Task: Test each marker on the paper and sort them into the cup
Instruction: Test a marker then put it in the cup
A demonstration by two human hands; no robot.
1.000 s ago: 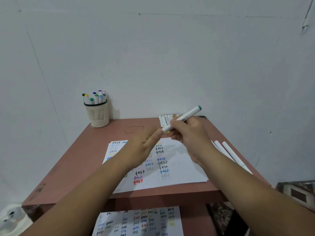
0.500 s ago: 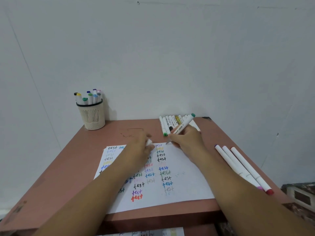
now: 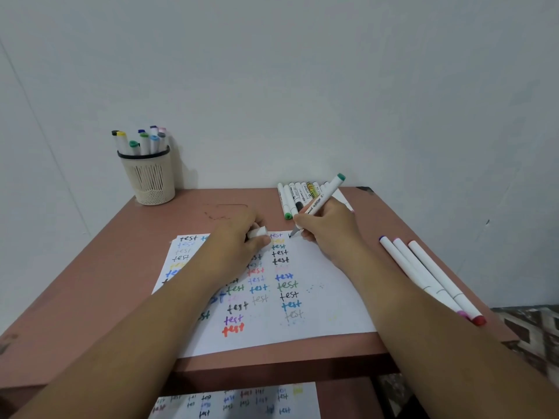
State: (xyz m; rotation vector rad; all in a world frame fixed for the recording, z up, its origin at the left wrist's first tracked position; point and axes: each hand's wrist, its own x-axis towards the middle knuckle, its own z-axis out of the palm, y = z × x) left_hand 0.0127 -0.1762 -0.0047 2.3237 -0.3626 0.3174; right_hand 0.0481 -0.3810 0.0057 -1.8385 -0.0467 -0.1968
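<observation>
One table carries everything here, and on it lies the sheet of paper, already filled with columns of the word "test" in many colours. At the far left corner stands the cup, with a bunch of markers upright in it, well apart from both hands. A row of markers lies at the far edge just beyond the right hand, and three long markers lie to the right of the paper.

The right hand has its fingers wrapped round a green-ended marker, whose long axis slants from the tip at lower left up and away to the right. That tip touches the paper at the top of a fresh column, so the stroke looks just begun. The left hand rests on the paper just beside it, fingers curled round a small white cap. The cup lies on the left hand's side.
</observation>
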